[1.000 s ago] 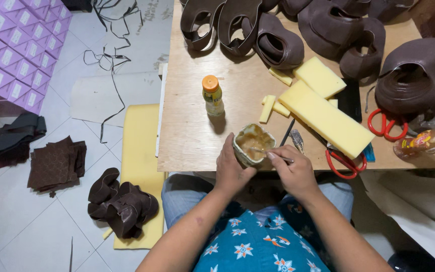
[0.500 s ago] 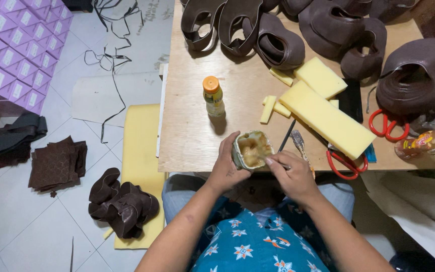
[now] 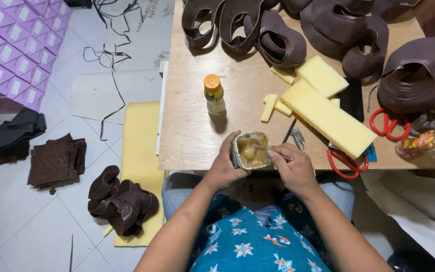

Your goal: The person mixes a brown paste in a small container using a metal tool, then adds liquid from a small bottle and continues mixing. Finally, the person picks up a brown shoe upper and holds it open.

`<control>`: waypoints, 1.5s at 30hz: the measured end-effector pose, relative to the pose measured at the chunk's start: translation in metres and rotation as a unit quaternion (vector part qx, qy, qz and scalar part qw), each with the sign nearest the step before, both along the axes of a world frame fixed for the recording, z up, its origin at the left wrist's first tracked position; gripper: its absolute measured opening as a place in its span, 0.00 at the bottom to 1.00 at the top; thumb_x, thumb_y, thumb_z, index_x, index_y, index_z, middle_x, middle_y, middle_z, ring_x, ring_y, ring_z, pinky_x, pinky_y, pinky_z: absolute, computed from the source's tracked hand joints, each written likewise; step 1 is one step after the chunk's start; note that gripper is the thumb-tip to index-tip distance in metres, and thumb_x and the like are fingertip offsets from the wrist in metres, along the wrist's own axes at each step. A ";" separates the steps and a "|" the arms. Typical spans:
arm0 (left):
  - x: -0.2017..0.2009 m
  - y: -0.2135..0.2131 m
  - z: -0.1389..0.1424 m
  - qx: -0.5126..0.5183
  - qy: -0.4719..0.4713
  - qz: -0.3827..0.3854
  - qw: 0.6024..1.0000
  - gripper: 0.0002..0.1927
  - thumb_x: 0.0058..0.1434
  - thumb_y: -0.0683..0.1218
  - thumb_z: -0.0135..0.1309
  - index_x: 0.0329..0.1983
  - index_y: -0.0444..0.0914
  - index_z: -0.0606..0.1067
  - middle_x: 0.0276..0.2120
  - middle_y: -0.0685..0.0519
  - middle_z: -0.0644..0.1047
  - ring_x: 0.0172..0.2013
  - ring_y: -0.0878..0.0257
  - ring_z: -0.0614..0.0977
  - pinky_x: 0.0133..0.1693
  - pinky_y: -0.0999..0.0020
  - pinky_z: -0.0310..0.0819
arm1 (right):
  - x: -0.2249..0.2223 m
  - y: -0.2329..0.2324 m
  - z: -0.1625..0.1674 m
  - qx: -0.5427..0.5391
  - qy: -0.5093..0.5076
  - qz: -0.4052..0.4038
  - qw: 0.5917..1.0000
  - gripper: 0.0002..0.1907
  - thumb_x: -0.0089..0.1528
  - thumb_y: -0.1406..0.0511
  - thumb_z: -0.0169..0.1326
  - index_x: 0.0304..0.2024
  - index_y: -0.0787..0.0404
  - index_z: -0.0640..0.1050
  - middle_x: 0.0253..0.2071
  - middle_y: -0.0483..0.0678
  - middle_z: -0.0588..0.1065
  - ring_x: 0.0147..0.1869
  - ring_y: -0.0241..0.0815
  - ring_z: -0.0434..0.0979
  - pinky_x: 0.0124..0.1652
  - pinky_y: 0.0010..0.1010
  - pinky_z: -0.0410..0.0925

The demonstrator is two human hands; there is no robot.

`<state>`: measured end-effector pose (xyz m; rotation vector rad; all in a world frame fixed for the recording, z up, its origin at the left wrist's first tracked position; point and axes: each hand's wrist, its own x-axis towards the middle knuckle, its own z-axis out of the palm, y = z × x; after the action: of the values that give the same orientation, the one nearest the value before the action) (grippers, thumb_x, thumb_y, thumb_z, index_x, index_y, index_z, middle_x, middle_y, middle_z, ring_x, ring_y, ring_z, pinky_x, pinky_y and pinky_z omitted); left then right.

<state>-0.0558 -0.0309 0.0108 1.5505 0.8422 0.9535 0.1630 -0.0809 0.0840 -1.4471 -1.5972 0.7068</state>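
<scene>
One tin (image 3: 250, 150) of amber glue sits at the near edge of the counter (image 3: 192, 136), gripped around its side by the left hand (image 3: 225, 163), grip closed on the tin. The right hand (image 3: 293, 166), just right of the tin, pinches one thin tool (image 3: 270, 149) whose tip rests in the glue.

Behind the tin: one small bottle (image 3: 214, 94) with an orange cap, upright. Right of the tin: two large yellow foam blocks (image 3: 327, 117), soft and rectangular, plus several small foam offcuts; two red-handled scissors (image 3: 387, 124); one lying bottle of amber liquid (image 3: 424, 143).

Far behind the tin: about eight dark brown leather uppers (image 3: 278, 43), curved and matte.

Counter is bare light plywood. Left of the tin, on the white tiled floor (image 3: 21, 221): one yellow foam sheet (image 3: 139, 151), brown leather pieces (image 3: 122, 204), stacked purple boxes (image 3: 16, 50).
</scene>
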 end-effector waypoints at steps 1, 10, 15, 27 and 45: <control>0.000 0.000 -0.001 -0.046 -0.062 -0.021 0.997 0.57 0.43 0.43 0.63 0.77 0.43 0.50 0.68 0.43 0.62 0.70 0.51 0.65 0.70 0.58 0.57 | 0.000 0.000 0.000 -0.008 -0.002 0.028 1.000 0.10 0.64 0.66 0.55 0.40 0.67 0.82 0.35 0.53 0.80 0.38 0.43 0.81 0.40 0.29 0.72; -0.002 0.002 0.000 -0.118 -0.116 -0.051 0.985 0.58 0.44 0.39 0.62 0.79 0.44 0.49 0.68 0.47 0.64 0.69 0.55 0.66 0.70 0.59 0.59 | 0.000 0.006 0.012 -0.029 -0.023 0.068 0.997 0.09 0.63 0.65 0.56 0.39 0.65 0.83 0.34 0.52 0.80 0.37 0.44 0.81 0.40 0.31 0.71; -0.002 0.001 0.001 -0.137 -0.112 -0.056 0.983 0.58 0.44 0.38 0.62 0.79 0.44 0.49 0.66 0.46 0.65 0.67 0.54 0.69 0.68 0.58 0.62 | -0.006 0.005 0.014 0.002 -0.009 0.067 0.998 0.10 0.63 0.65 0.56 0.42 0.65 0.82 0.37 0.52 0.79 0.40 0.44 0.81 0.42 0.30 0.71; -0.001 -0.001 -0.005 -0.131 -0.170 -0.082 0.973 0.58 0.46 0.39 0.64 0.79 0.45 0.48 0.69 0.46 0.62 0.70 0.55 0.64 0.70 0.59 0.58 | 0.003 0.010 0.004 -0.041 -0.012 0.149 0.988 0.10 0.63 0.64 0.56 0.39 0.65 0.82 0.36 0.51 0.80 0.41 0.45 0.82 0.44 0.31 0.72; 0.003 -0.006 0.001 -0.050 -0.016 -0.005 0.999 0.57 0.42 0.45 0.63 0.77 0.46 0.53 0.67 0.43 0.60 0.71 0.49 0.62 0.70 0.57 0.55 | 0.004 -0.015 0.009 -0.039 -0.023 0.056 0.997 0.10 0.64 0.65 0.56 0.34 0.67 0.81 0.29 0.51 0.78 0.35 0.43 0.79 0.38 0.30 0.71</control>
<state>-0.0528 -0.0371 0.0114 1.4484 0.8458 0.9136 0.1669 -0.0955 0.0925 -1.4472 -1.7142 0.8136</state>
